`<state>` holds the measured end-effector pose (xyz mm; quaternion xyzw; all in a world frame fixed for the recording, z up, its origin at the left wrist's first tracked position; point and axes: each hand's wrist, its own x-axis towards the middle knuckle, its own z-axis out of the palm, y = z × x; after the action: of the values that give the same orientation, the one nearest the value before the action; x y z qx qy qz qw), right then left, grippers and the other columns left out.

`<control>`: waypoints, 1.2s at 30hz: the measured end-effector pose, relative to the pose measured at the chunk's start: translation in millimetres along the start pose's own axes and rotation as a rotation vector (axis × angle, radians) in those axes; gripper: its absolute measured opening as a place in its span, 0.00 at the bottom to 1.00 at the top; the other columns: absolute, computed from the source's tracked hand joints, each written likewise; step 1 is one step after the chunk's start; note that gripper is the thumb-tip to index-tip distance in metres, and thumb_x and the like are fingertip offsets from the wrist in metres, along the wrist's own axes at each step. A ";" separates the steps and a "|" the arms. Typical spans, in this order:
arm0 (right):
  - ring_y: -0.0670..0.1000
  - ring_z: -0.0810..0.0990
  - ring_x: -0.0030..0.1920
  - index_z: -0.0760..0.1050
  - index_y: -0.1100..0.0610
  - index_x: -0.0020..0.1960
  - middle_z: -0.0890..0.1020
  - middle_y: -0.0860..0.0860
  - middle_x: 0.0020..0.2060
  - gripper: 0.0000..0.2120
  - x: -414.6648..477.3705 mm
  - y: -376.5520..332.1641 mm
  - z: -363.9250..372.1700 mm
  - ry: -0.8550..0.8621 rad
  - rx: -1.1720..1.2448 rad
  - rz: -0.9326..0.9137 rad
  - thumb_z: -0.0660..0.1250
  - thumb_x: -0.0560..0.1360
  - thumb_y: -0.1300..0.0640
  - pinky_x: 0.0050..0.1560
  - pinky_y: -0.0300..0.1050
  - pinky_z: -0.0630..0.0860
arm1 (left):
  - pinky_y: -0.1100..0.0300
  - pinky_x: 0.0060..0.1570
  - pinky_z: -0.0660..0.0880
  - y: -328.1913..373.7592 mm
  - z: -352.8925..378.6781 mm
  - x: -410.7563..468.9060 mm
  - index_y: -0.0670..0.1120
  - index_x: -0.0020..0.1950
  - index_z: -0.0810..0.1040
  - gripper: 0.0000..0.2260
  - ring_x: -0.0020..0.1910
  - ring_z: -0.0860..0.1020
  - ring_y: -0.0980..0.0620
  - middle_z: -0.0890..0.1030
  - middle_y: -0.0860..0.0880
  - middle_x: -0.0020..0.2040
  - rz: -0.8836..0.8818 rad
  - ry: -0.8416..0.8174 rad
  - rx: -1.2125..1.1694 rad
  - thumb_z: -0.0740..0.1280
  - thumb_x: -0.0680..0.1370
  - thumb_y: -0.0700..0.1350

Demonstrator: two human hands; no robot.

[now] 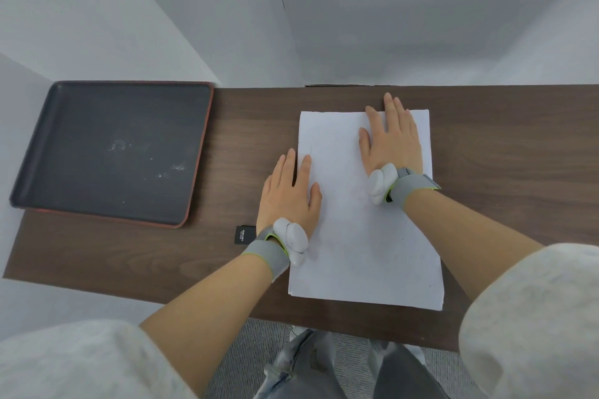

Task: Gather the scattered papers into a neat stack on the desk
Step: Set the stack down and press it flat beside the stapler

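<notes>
White papers [363, 236] lie in one stack on the dark wooden desk [502, 139], edges nearly lined up. My left hand [290, 193] lies flat, palm down, over the stack's left edge, fingers straight and slightly apart. My right hand [390, 139] rests flat on the stack's far right part, its fingertips reaching past the far edge. Neither hand grips anything. Both wrists wear grey bands with white devices.
A dark tray [42, 152] with a reddish rim sits at the desk's left end, overhanging the near edge a little. A small black object [243, 234] lies just left of my left wrist. White walls enclose the desk's far side.
</notes>
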<state>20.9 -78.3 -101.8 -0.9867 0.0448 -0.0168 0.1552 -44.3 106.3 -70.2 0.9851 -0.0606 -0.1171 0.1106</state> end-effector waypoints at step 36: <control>0.60 0.55 0.76 0.63 0.58 0.72 0.59 0.62 0.75 0.23 -1.6 -0.8 -1.2 0.003 -0.002 -0.012 0.50 0.79 0.51 0.76 0.53 0.51 | 0.52 0.68 0.63 5.0 0.1 -3.3 0.43 0.74 0.62 0.23 0.73 0.62 0.46 0.63 0.44 0.75 -0.011 0.016 0.045 0.55 0.78 0.47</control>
<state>19.3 -77.7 -100.5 -0.9871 0.0393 -0.0192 0.1539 -47.9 101.9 -68.4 0.9886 -0.0569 -0.1083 0.0880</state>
